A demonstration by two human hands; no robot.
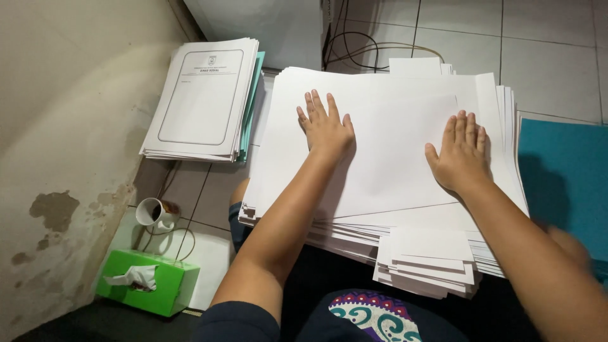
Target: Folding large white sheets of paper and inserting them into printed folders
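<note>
Head view: left hand [327, 128] and right hand [462, 154] press flat on paper stack [392, 101].

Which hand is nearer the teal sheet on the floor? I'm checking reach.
Right. The right hand lies flat on the white paper stack, beside the teal sheet; the left hand rests farther away.

Two bare forearms, no watch or rings visible. Left hand [326, 130] and right hand [462, 155] bare, nails short. Dark navy short sleeve [239, 322] on left arm; dark top with purple, teal and white patterned print [373, 316].
</note>
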